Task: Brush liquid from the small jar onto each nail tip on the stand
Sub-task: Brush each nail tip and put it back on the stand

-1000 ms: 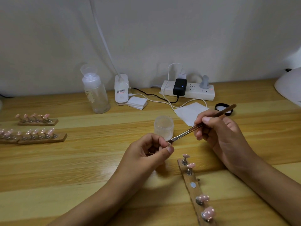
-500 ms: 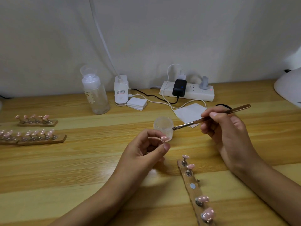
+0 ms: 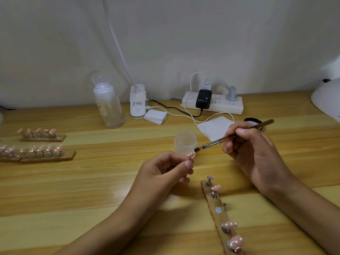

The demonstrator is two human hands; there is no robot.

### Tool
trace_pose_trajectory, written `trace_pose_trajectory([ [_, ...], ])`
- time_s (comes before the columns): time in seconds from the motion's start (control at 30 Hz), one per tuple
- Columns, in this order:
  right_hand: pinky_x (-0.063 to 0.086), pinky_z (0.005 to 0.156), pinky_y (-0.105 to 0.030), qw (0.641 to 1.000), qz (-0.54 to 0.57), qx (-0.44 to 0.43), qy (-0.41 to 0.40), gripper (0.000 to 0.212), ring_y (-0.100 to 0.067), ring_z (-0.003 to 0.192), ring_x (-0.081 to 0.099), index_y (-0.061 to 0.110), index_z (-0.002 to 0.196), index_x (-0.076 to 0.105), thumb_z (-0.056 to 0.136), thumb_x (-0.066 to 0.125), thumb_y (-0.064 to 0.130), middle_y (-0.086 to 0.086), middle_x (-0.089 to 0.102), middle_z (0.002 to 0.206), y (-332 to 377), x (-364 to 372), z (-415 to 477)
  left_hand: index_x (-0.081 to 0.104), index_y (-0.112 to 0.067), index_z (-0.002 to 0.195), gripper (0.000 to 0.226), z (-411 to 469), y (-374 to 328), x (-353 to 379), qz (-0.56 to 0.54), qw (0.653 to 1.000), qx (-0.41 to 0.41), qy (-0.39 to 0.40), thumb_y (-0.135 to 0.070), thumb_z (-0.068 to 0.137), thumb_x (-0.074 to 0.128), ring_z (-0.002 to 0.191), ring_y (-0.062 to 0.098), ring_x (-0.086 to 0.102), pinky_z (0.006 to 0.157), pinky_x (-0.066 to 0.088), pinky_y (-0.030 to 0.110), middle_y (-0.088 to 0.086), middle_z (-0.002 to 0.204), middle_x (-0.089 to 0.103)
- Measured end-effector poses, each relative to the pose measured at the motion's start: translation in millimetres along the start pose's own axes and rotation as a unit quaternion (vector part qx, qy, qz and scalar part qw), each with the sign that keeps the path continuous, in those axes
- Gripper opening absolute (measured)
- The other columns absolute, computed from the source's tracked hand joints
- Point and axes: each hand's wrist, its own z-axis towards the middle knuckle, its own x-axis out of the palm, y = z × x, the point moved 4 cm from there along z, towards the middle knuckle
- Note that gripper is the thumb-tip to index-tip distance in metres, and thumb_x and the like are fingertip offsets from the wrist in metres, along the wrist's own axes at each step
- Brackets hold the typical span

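Nail tip (image 3: 191,154) pinched in left hand (image 3: 165,169) fingers, just before the small jar (image 3: 185,142). Right hand (image 3: 252,150) grips brush (image 3: 233,138) (bristles at the tip).

Clear bottle (image 3: 111,111), power strip (image 3: 237,107), black charger (image 3: 203,99), white paper square (image 3: 214,127)

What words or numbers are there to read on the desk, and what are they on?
Label on the clear bottle: one big word, perhaps "NAIL", blurred; smaller lines unreadable.
Sticker on the white device: red and black print, too small to read.
Nothing else bears readable text.
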Motion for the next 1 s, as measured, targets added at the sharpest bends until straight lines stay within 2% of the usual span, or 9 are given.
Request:
trace_pose_trajectory([
  [0.3, 0.052, 0.063, -0.021, 0.999, -0.038, -0.006, 0.039, 0.028, -0.009, 0.064, 0.061, 0.019, 0.074, 0.071, 0.086, 0.047, 0.012, 0.003, 0.064, 0.067, 0.4, 6.9, -2.0, 0.075, -0.017, 0.077, 0.012, 0.3, -0.3, 2.2, -0.013, 1.000, -0.007, -0.003, -0.026, 0.070, 0.072, 0.067, 0.005, 0.065, 0.058, 0.050, 0.013, -0.001, 0.070, 0.071],
  [0.63, 0.052, 0.065, -0.022, 0.988, -0.123, -0.088, 0.032, 0.030, -0.011, 0.065, 0.061, 0.022, 0.074, 0.070, 0.085, 0.046, 0.008, 0.002, 0.064, 0.070, 8.5, 13.2, -8.9, 0.071, -0.013, 0.075, 0.013, 0.2, -0.1, 1.3, 0.004, 1.000, 0.001, -0.007, -0.025, 0.069, 0.071, 0.064, 0.007, 0.065, 0.058, 0.050, 0.014, -0.001, 0.068, 0.070],
  [0.87, 0.051, 0.066, -0.022, 0.986, -0.129, -0.102, -0.004, 0.028, -0.012, 0.070, 0.062, 0.022, 0.080, 0.071, 0.089, 0.047, 0.012, 0.002, 0.067, 0.076, 7.7, 9.4, -8.5, 0.071, -0.018, 0.073, 0.007, 0.4, -0.7, 3.3, 0.019, 1.000, 0.002, 0.008, -0.024, 0.071, 0.070, 0.061, 0.006, 0.063, 0.060, 0.051, 0.016, -0.001, 0.067, 0.070],
  [1.0, 0.052, 0.068, -0.022, 0.995, -0.075, -0.062, -0.019, 0.023, -0.011, 0.076, 0.063, 0.020, 0.090, 0.071, 0.094, 0.048, 0.016, 0.001, 0.069, 0.078, 5.5, 1.0, -3.9, 0.072, -0.018, 0.077, 0.011, 0.2, -1.2, 3.9, 0.027, 1.000, 0.009, 0.009, -0.027, 0.070, 0.071, 0.062, 0.005, 0.063, 0.060, 0.050, 0.014, -0.001, 0.071, 0.071],
])
